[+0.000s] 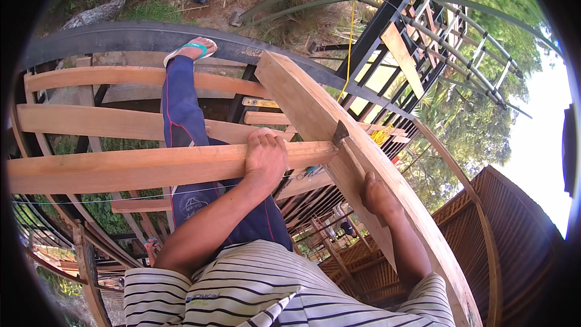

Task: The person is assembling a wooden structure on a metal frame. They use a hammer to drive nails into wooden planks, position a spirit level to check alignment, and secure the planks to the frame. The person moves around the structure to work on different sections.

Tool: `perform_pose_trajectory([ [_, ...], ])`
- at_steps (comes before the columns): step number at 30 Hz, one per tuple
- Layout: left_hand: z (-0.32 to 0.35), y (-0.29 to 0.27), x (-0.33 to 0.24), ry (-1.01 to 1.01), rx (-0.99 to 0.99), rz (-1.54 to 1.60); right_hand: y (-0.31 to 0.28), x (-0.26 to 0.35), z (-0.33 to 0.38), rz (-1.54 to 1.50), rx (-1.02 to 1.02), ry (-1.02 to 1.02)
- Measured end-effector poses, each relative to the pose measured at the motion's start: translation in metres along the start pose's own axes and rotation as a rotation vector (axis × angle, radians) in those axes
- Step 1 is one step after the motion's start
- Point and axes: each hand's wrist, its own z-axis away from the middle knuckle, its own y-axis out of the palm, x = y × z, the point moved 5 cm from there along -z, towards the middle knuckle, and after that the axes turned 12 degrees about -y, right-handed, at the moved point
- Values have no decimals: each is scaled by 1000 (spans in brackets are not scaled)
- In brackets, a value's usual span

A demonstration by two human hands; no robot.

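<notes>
Striped cloth of the wearer's shirt (242, 284) lies nearest, and beyond it the thick, pale beam (302, 94) runs aslant from the lower right toward the rail. A long board (121, 163) comes to the beam from the left, its end up against the beam's near face. Across the shirt, the left forearm slants up toward the beam; its hand (266, 154) is closed over the board's top edge, knuckles up, a little short of the beam. Over the beam's near face, the right forearm rises from the lower edge, and its hand (380, 195) is curled around the handle of a tool (353, 155). Its dark head is at the beam, just beside the board's end; whether it touches the board is unclear.

Outdoors, right of the beam, spreads a brown ribbed roof (514, 218) with trees behind. Beyond the beam's far end curves a black rail (139, 39); left of the beam, wooden slats (91, 119) span open framing. A sandalled foot (192, 51) rests on the rail, left of the beam. Smaller still, a yellow level (260, 103) lies just left of the beam, and yellow rope (381, 135) is bunched to its right.
</notes>
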Motion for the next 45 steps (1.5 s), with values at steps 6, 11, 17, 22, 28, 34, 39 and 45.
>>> perform_pose_trajectory([
  [6,-4,-15,1,9,121,45,-8,47,25,-365,-473,-159],
  [11,-3,-16,3,71,77,-41,98,62,69,-805,-882,-393],
  [17,8,-47,-13,-9,59,-145,337,95,77,-1130,-813,-361],
  [22,-1,-36,-9,14,-129,-178,508,162,41,-1670,-643,-194],
  [28,-2,-27,-13,-29,-172,-277,581,213,-11,-2097,-560,-138],
  [34,-2,-23,-6,65,-206,-280,597,244,-89,-2119,-476,-141],
  [39,7,-25,1,114,-299,-243,604,284,-196,-2007,-545,-104],
  [45,131,9,-39,1085,-807,-221,654,342,-411,-1659,-710,84],
])
